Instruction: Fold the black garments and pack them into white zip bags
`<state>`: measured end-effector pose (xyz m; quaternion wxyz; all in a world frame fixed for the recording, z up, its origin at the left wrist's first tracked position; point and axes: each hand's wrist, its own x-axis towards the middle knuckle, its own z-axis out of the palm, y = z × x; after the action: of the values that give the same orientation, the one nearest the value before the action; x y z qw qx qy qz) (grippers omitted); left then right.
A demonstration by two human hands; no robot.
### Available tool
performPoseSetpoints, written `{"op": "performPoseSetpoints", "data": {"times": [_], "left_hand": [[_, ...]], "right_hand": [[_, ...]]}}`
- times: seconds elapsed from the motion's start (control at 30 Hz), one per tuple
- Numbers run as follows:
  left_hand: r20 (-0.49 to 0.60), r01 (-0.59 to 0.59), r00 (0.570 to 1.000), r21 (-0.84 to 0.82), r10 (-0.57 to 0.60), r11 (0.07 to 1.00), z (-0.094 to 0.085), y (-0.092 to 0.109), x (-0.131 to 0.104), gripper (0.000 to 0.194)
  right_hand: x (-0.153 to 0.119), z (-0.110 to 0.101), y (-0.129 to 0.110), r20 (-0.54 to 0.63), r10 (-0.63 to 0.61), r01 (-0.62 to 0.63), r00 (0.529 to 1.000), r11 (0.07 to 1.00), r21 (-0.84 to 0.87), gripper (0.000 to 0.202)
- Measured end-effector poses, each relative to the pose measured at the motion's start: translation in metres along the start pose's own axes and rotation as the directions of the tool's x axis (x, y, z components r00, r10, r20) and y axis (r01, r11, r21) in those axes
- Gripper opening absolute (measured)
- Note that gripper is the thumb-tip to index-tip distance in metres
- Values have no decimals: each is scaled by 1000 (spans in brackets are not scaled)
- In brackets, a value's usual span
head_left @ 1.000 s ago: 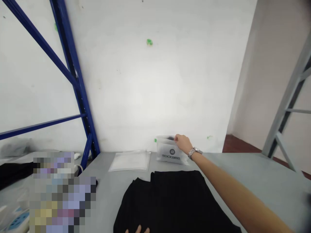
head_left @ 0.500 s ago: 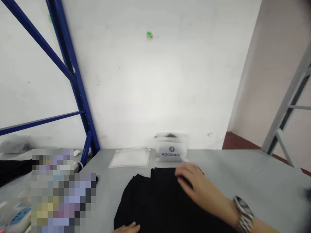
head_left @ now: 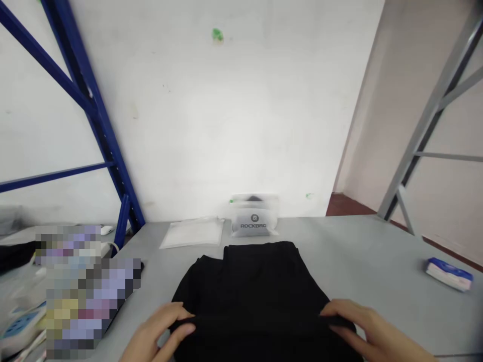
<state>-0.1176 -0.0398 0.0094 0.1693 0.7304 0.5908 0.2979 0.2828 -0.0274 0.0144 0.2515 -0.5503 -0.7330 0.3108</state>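
Black garment [head_left: 260, 281] lies at the bottom centre of the frame on the grey surface [head_left: 362, 256], a raised edge running across it between our hands. Our left hand [head_left: 153, 336], at the lower left, has its fingers [head_left: 169, 311] closed on one end of that edge; our right hand [head_left: 368, 327], at the lower right, pinches the other. Above the garment, around the lower middle, we see a frosted pouch [head_left: 254, 230] with dark lettering, just right of a flat white packet [head_left: 193, 233]. One blue-and-white pack [head_left: 449, 275] sits near the right edge.
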Motion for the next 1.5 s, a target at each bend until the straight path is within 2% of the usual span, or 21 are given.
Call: {"op": "performPoseSetpoints", "data": {"times": [0.1,0.17,0.23,0.33,0.4,0.5,0.6,0.7,0.8,0.93,0.97,1.03,1.1,1.17,1.23,1.27,1.33,1.5], "left_hand": [[12,85,996,137,-87,987,3,2,22,31],[14,117,992,261,-125,958,6,4,42,28],[20,114,991,347,-129,931,9,7,63,18],[35,48,997,417,-69,908,14,18,90,10],[52,-16,999,433,-7,901,23,29,108,14],[118,-107,991,411,64,905,45,41,136,25],[180,-135,981,390,68,911,66,40,159,28],[166,-134,983,383,75,914,70,38,169,26],[105,-161,986,366,132,917,56,45,156,21],[94,-205,978,328,185,922,37,55,107,9],[80,-181,983,331,163,926,36,54,92,10],[-7,-60,998,356,66,933,37,45,64,14],[-153,136,985,379,-83,915,41,29,44,30],[-277,317,935,372,-222,872,43,12,30,48],[-321,416,895,343,-311,842,43,-2,24,57],[-323,440,884,326,-339,837,41,-6,22,56],[-322,463,872,295,-369,836,38,-9,22,48],[-350,466,861,247,-370,850,33,-1,22,30]], "right_hand": [[23,3,18,-58,17,-13,998,998,60,15],[45,9,31,-87,-3,7,996,999,41,13],[67,14,40,-131,-11,10,991,1000,-7,13],[95,14,46,-207,-46,30,977,997,-77,24],[112,10,46,-247,-106,74,963,988,-135,30],[136,6,45,-232,-168,115,958,967,-227,30],[155,9,45,-206,-176,117,963,955,-272,25],[157,9,42,-227,-207,147,952,956,-255,24],[136,0,33,-237,-272,231,933,955,-186,14],[87,-12,25,-138,-296,291,945,955,-56,11],[76,-12,26,-107,-278,276,955,961,-31,13],[62,-8,31,-79,-217,217,973,976,-6,18],[60,0,40,-118,-140,139,983,990,-18,20],[68,8,49,-178,-69,60,982,997,-54,37],[79,14,56,-205,-20,0,979,995,-97,55],[85,16,57,-202,-4,-20,979,993,-115,57],[92,19,56,-189,12,-39,982,989,-141,46],[89,21,37,-171,27,-51,985,989,-136,21]]}}
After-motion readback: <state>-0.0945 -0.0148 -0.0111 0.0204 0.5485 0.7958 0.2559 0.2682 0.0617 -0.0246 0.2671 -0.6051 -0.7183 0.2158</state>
